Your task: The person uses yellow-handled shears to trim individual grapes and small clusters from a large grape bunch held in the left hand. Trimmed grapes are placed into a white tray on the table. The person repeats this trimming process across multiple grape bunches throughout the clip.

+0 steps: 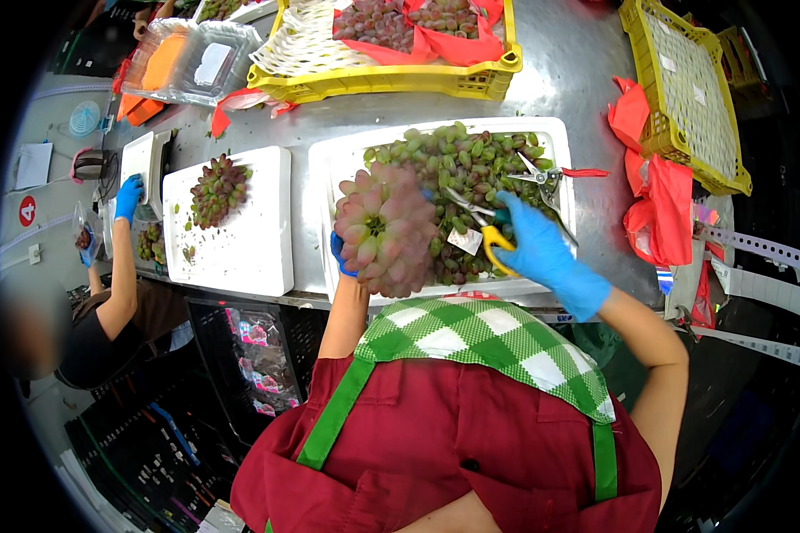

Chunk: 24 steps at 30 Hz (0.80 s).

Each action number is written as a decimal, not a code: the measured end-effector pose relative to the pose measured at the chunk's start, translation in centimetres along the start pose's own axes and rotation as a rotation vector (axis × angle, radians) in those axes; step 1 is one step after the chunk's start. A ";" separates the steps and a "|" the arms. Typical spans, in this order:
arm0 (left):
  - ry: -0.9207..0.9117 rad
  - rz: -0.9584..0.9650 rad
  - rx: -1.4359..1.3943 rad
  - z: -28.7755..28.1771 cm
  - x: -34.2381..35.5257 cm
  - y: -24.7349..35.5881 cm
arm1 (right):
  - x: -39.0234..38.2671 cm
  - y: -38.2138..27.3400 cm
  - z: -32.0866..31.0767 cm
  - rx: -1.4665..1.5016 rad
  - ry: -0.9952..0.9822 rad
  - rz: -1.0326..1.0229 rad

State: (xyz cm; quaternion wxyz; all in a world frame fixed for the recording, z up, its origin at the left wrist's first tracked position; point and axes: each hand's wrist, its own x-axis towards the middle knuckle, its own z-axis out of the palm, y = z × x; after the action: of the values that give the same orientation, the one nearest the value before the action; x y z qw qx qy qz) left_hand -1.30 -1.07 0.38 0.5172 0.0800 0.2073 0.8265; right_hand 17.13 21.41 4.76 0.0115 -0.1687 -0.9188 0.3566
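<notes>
My left hand, in a blue glove, holds a large pinkish bunch of grapes and is mostly hidden behind it. Just right of the bunch my right hand, also gloved in blue, grips scissors with yellow handles, their blades pointing up-left over loose green and reddish grapes. These grapes lie in a white foam tray along with a small white paper square. Red-handled shears rest on the tray's right side.
A second tray carries another bunch, beside a scale. Yellow crates, clear containers and red paper occupy the steel table. A co-worker works at left in blue gloves.
</notes>
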 end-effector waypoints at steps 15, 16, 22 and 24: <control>-0.099 0.115 1.168 2.5 3.9 2.2 | 1.7 7.0 -5.7 -0.785 -0.151 0.389; -0.122 0.119 1.213 2.4 4.2 2.3 | 1.8 6.9 -5.5 -0.740 -0.160 0.436; -0.194 0.140 1.345 2.6 4.2 3.2 | 0.2 4.0 -5.3 -0.602 -0.041 0.535; -0.203 0.151 1.363 2.4 4.1 3.0 | -0.5 2.9 -6.7 -0.278 -0.042 0.470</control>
State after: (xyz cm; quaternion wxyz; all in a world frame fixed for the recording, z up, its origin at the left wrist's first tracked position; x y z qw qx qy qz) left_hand -4.83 2.08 3.50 0.3097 0.4781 0.6248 0.5340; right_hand 19.42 27.64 7.89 -0.1140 -0.3696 -0.8947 0.2235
